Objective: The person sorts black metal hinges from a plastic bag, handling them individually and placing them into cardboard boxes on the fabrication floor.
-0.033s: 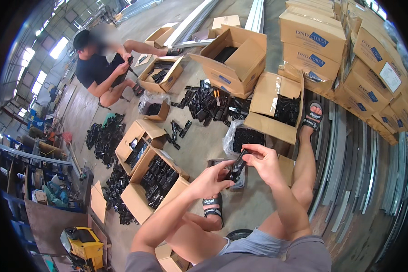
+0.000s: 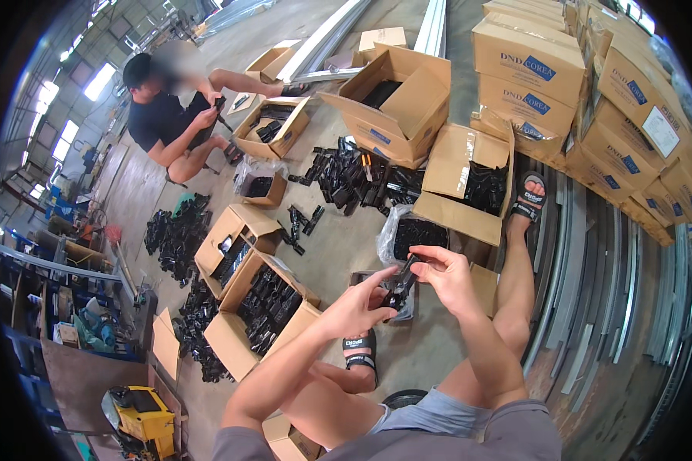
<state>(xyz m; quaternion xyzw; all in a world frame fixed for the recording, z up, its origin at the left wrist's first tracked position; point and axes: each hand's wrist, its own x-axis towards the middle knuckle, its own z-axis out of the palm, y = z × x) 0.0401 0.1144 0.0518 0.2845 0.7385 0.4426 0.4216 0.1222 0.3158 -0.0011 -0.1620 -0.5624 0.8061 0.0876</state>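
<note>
Between my hands is a small black plastic part (image 2: 401,290), long and narrow, held at a slant over a small bin. My left hand (image 2: 359,304) closes thumb and fingers round its lower end. At the upper end my right hand (image 2: 441,275) pinches it between thumb and fingertips; that grip hides some of the part. Just beyond is a box lined with clear plastic (image 2: 386,244), holding many small black pieces. Beneath the hands stands the small bin (image 2: 410,313), mostly covered by them. To the left, an open carton (image 2: 304,319) is packed with similar black parts.
Heaps of black parts (image 2: 350,177) lie on the floor ahead and at left (image 2: 178,234). Large open cartons (image 2: 392,100) stand beyond. Stacked closed cartons (image 2: 527,58) and long metal profiles (image 2: 592,307) line the right. A seated co-worker (image 2: 161,115) handles a dark part at far left.
</note>
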